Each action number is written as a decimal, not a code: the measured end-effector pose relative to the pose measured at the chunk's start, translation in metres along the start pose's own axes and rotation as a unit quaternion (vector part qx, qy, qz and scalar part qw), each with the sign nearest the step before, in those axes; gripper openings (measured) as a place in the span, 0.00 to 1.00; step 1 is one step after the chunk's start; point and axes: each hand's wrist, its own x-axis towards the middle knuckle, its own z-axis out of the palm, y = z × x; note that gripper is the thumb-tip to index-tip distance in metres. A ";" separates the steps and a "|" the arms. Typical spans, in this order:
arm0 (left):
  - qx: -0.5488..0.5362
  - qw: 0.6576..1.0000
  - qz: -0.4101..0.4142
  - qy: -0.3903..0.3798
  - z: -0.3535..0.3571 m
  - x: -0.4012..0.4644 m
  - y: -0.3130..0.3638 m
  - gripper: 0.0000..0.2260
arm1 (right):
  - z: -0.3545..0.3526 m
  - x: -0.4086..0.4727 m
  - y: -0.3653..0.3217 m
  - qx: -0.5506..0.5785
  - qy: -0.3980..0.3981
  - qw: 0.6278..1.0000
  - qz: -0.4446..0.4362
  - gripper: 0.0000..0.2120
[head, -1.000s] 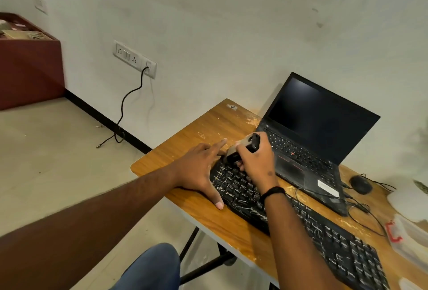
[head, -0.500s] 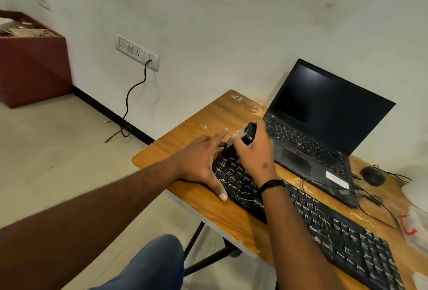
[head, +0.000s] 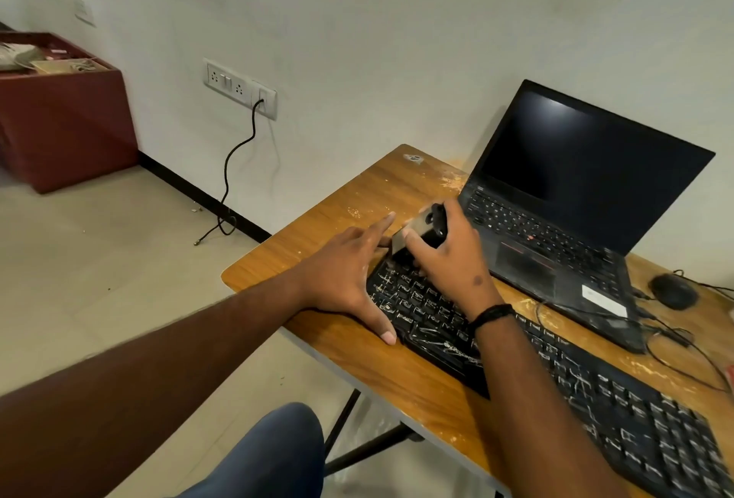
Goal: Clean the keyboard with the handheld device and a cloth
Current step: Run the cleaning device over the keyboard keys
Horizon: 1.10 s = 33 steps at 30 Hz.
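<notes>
A long black keyboard [head: 556, 374] with white streaks on its keys lies diagonally on the wooden table [head: 357, 195]. My right hand [head: 449, 255] grips a small grey and black handheld device [head: 421, 227], whose lower end rests on the keyboard's far left corner. My left hand [head: 345, 275] lies flat with fingers spread at the keyboard's left end, thumb against its near edge, and holds nothing. No cloth is in view.
An open black laptop [head: 556, 219] with a dark screen stands behind the keyboard. A black mouse [head: 673, 291] and thin cables [head: 683, 354] lie at the right. The table's left edge drops off beside my left hand. A wall socket [head: 240, 88] with a cable and a red-brown box [head: 63, 124] are at the left.
The camera has tilted, shifting the whole scene in the frame. Both hands keep the same places on the keyboard's left end, and the device stays in my right hand.
</notes>
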 end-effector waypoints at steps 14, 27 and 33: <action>-0.001 1.000 -0.006 -0.003 0.000 0.000 0.000 0.71 | -0.002 -0.015 0.007 0.045 0.044 0.998 -0.029 0.14; 0.001 1.000 -0.002 -0.002 -0.002 -0.002 0.005 0.70 | 0.000 -0.016 0.005 -0.007 0.079 0.997 -0.019 0.15; 0.000 1.000 -0.007 -0.003 -0.002 -0.003 0.005 0.70 | -0.005 -0.019 0.008 -0.009 0.043 0.999 -0.022 0.13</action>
